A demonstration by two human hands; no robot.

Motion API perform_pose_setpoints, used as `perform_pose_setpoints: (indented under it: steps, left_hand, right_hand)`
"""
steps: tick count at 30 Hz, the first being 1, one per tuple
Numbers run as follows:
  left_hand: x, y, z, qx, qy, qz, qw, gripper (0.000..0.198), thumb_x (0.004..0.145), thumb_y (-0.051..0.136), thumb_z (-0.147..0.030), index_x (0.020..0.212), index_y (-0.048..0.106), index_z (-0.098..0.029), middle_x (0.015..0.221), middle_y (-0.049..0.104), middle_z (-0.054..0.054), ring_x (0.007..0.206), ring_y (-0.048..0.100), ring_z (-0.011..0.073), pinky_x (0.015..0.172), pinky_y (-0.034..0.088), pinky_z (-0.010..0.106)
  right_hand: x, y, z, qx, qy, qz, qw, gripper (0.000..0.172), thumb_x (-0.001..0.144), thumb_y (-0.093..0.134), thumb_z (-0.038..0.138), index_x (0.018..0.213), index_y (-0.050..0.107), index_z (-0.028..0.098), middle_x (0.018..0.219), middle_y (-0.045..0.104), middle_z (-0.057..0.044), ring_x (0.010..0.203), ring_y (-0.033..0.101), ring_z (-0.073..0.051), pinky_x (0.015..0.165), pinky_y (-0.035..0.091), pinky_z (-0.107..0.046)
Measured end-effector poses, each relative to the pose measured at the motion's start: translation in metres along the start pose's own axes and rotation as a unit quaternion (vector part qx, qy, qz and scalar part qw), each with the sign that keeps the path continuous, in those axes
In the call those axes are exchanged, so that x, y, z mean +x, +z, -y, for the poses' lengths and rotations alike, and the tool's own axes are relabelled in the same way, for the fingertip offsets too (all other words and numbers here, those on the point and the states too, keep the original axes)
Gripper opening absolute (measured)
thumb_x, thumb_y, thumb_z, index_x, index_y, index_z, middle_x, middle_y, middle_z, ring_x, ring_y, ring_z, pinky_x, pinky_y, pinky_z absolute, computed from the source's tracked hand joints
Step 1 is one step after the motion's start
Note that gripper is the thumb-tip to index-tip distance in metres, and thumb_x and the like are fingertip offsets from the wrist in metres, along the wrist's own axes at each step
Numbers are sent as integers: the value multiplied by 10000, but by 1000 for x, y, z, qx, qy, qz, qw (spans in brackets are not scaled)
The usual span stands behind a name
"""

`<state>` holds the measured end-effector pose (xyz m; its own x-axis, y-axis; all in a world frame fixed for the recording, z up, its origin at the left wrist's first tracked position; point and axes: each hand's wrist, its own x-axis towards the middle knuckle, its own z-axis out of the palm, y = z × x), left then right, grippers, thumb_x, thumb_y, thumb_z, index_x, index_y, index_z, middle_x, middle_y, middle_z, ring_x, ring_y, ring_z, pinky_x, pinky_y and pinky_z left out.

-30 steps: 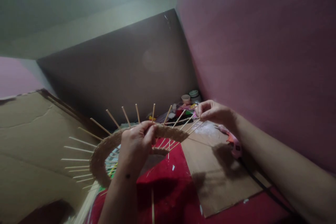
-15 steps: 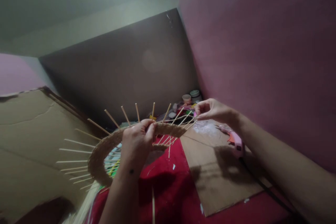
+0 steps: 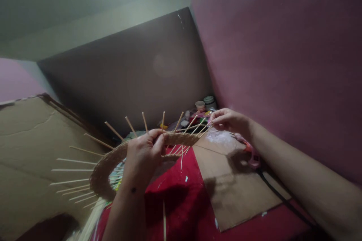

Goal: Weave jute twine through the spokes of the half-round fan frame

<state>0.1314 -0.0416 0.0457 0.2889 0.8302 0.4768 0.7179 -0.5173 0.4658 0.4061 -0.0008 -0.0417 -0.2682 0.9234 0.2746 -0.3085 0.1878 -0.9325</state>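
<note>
A twine-wrapped ring [image 3: 109,162] with several thin wooden sticks [image 3: 76,161] fanning outward is held up in front of me. My left hand [image 3: 144,154] pinches the ring's upper rim between thumb and fingers. My right hand [image 3: 229,121] is closed in a pinch on the tip of a stick [image 3: 202,131] at the ring's right end. More sticks cross inside the ring near the pinch.
A red cloth [image 3: 181,203] lies below, with a cardboard sheet [image 3: 232,188] on it. A pink glue gun [image 3: 251,154] with a black cord lies by the pink wall. Small jars [image 3: 205,103] and coloured bits sit in the far corner. Large cardboard [image 3: 28,147] stands left.
The ring has swung a little to the left and turned slightly in my left hand. My right hand stays pinched at the stick tips at the right end.
</note>
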Motion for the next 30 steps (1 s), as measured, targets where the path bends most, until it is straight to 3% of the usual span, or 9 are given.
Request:
perform_pose_setpoints:
  steps: [8, 13, 17, 21, 25, 28, 30]
  left_hand:
    - [-5, -7, -3, -48, -7, -11, 999, 245, 761, 506, -359, 779, 683, -191, 374, 508, -56, 300, 421, 85, 350, 352, 200]
    - [-6, -11, -4, -59, -32, -25, 997, 245, 758, 518, -376, 796, 670, -187, 386, 517, -60, 296, 435, 85, 346, 361, 197]
    - [-3, -13, 1, -8, -23, -39, 999, 255, 770, 511, -392, 793, 669, -193, 410, 537, -54, 327, 464, 90, 360, 365, 193]
    - [-1, -13, 6, 14, -5, -34, 999, 267, 803, 479, -390, 835, 669, -206, 449, 555, -50, 363, 488, 90, 381, 378, 188]
    - [1, -13, 4, 16, -7, -30, 999, 255, 801, 477, -358, 810, 674, -198, 467, 569, -35, 385, 496, 92, 383, 378, 185]
    - [3, -13, 5, 10, -19, -23, 999, 241, 787, 489, -347, 757, 669, -190, 459, 565, -26, 384, 493, 96, 364, 361, 185]
    - [4, -13, 8, 1, -24, -7, 1000, 232, 783, 496, -338, 735, 663, -185, 460, 565, -21, 376, 487, 96, 360, 355, 186]
  right_hand:
    - [4, 10, -9, 26, 4, 21, 999, 164, 604, 707, 221, 695, 607, 128, 477, 463, 62, 396, 337, -34, 379, 227, -180]
    - [14, 39, -33, -4, -10, 11, 1000, 160, 574, 704, 160, 718, 641, 125, 515, 538, 32, 427, 416, -55, 392, 280, -192]
    - [16, 64, -46, -18, -25, 0, 1000, 121, 594, 649, 146, 715, 644, 142, 540, 563, 24, 459, 445, -69, 431, 326, -204]
    - [11, 70, -39, -16, -39, 4, 999, 234, 577, 614, 103, 797, 669, 160, 686, 636, -7, 607, 539, -105, 593, 422, -242]
    - [7, 71, -34, 56, -63, 37, 996, 422, 533, 582, 67, 933, 665, 175, 822, 658, -26, 767, 575, -143, 751, 429, -286]
    - [4, 74, -39, 55, -72, 44, 995, 344, 630, 635, 156, 974, 653, 157, 797, 632, -41, 631, 528, -111, 592, 411, -252]
    - [3, 77, -42, 25, -55, 30, 998, 247, 721, 629, 249, 937, 657, 132, 639, 563, -8, 484, 404, -63, 451, 290, -212]
